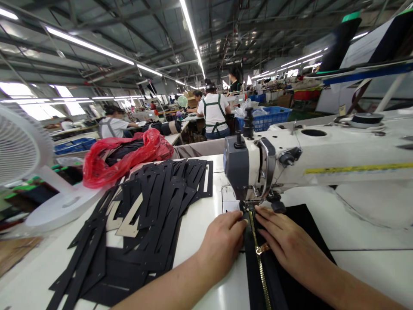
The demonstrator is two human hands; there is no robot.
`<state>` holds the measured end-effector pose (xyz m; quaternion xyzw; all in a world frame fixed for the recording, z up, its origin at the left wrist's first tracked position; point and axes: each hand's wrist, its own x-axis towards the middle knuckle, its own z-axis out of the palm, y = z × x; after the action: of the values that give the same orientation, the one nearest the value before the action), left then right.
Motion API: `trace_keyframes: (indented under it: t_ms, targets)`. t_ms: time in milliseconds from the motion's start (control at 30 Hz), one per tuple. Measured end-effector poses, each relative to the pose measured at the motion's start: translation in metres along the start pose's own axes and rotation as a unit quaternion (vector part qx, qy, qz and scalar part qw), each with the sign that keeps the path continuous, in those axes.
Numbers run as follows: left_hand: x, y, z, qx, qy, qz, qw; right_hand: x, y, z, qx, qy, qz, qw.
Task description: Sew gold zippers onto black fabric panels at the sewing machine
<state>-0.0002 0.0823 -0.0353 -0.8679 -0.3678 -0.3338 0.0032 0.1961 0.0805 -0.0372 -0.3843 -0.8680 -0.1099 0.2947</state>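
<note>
A black fabric piece (pixel 298 282) lies under the needle area of a white and grey sewing machine (pixel 248 168). Down its length runs a zipper (pixel 263 277) with gold teeth, and a gold zipper pull (pixel 262 249) rests partway along. My left hand (pixel 222 239) is at the fabric's left edge, its fingers curled and closed on it near the presser foot. On the other side of the zipper, my right hand (pixel 285 234) lies flat on the fabric, fingers stretched toward the foot. The needle tip is too small to make out.
Many black cut pieces with slots (pixel 155 215) are heaped left of my left arm. Behind them sits a red plastic bag (pixel 129 155), with a white fan (pixel 61 185) at far left. People work at tables beyond, near a blue crate (pixel 271 118).
</note>
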Motion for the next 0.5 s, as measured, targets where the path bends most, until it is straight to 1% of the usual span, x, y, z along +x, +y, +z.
trace_keyframes:
  t_ms: [67,167,300,400,500]
  targets:
    - [0.001,-0.002,0.001,0.0,0.0,0.036,0.999,-0.001,0.003,0.001,-0.005,-0.011,-0.001,1.0]
    - [0.003,-0.006,0.002,-0.023,-0.008,0.072,0.997,0.001,0.005,-0.002,-0.001,-0.016,-0.005,1.0]
    - [0.006,-0.012,0.002,-0.029,-0.046,0.113,0.992,0.009,0.004,-0.008,0.008,-0.013,-0.029,0.999]
    - [0.008,-0.013,0.0,-0.008,-0.075,0.127,0.989,0.012,0.007,-0.01,0.013,-0.018,-0.056,0.998]
    - [0.011,-0.007,-0.002,0.009,-0.085,0.123,0.989,0.011,0.013,-0.01,0.009,-0.03,-0.069,0.997]
